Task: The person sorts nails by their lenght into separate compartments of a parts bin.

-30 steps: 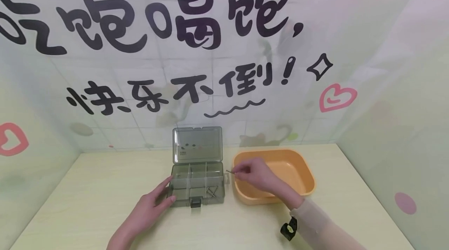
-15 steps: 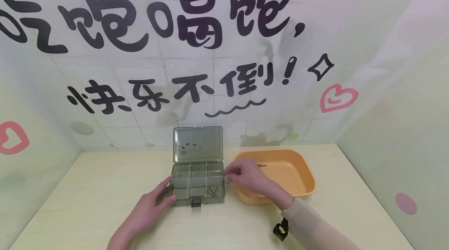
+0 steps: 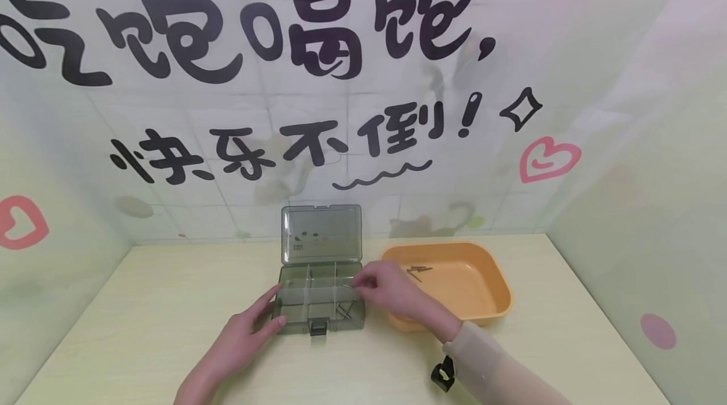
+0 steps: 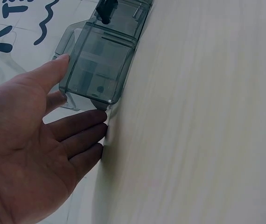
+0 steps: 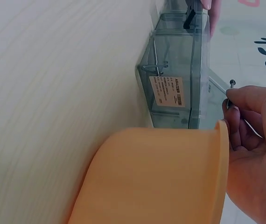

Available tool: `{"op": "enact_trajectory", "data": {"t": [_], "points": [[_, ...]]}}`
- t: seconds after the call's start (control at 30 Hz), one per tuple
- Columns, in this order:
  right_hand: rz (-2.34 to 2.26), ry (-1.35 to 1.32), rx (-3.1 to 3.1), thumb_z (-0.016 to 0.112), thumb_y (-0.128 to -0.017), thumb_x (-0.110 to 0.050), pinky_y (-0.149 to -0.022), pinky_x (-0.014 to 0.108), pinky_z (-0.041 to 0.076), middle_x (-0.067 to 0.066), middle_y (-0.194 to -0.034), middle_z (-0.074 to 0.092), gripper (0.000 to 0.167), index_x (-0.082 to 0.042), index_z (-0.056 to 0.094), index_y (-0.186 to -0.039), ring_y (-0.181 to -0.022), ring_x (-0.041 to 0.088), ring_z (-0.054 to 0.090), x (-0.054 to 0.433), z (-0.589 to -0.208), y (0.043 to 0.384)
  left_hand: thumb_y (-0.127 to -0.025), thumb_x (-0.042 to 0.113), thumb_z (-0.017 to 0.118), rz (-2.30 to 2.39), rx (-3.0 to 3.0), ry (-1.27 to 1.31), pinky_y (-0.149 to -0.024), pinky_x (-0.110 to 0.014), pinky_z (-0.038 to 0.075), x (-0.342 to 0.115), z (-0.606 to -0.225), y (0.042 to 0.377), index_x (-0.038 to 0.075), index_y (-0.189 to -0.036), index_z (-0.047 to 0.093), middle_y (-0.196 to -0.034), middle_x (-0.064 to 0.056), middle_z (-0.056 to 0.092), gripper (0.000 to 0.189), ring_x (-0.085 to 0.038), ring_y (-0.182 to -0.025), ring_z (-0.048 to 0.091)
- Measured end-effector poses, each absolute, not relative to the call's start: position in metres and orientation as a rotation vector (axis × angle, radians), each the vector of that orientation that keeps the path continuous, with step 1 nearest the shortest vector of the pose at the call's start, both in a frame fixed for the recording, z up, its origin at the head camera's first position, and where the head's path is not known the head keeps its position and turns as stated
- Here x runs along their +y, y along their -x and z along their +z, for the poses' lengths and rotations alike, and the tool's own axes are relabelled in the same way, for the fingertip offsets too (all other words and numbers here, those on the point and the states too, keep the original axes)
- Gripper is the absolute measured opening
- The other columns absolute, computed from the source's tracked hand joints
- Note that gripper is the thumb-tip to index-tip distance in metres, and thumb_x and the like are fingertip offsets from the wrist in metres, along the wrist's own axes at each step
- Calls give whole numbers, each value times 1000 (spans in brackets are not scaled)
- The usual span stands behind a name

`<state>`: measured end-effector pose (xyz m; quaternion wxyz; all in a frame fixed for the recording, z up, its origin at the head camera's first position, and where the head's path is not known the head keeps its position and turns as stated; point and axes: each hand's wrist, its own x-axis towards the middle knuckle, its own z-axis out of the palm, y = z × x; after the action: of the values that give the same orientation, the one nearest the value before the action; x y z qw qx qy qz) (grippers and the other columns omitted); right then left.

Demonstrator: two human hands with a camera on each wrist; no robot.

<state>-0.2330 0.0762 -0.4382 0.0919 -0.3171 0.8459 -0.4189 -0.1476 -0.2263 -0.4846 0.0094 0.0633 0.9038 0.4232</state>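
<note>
A grey see-through compartment box (image 3: 293,329) stands on the table with its lid (image 3: 322,247) raised. My left hand (image 3: 241,335) rests at its left end, fingers nearly straight, thumb at the front corner. With thumb and fingertips, my right hand (image 3: 392,289) pinches a screw (image 5: 232,85) over the back right compartment; its flat head shows in the right wrist view. Several screws (image 3: 343,310) lie crossed in the front right compartment. More screws (image 3: 419,271) lie in the orange basin (image 3: 504,288), just right of the box and partly behind my right forearm.
The pale wooden table (image 3: 142,354) is bounded by a lettered backdrop (image 3: 238,216) close behind the box and basin. The basin's left wall stands near the box's right end. A black wrist mount (image 3: 443,375) hangs below my right sleeve.
My right hand has moved left from the basin's left rim to above the box's right side, carrying the screw. Screws in the basin have come into view. The left hand has stayed put.
</note>
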Motion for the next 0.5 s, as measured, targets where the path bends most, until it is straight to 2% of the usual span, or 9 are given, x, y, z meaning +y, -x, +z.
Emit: {"op": "enact_trajectory", "data": {"t": [0.27,0.5], "points": [[-1220,978,2548,72,-94,-3,-71,24,55,2,-93,70,15,2,76,-108,-80,9,61,72,-440,233,-103,38,64,1334,2813,-201,-112,-60,37,-227,-484,147,12,-160,36,-143,-30,54,69,-47,-135,48],[-1257,886,2557,70,-97,-8,-73,27,55,-3,-96,68,16,-2,75,-111,-85,13,60,81,-437,232,-103,38,64,1327,2817,-194,-112,-60,37,-227,-486,147,13,-160,36,-143,-29,55,69,-46,-135,49]]}}
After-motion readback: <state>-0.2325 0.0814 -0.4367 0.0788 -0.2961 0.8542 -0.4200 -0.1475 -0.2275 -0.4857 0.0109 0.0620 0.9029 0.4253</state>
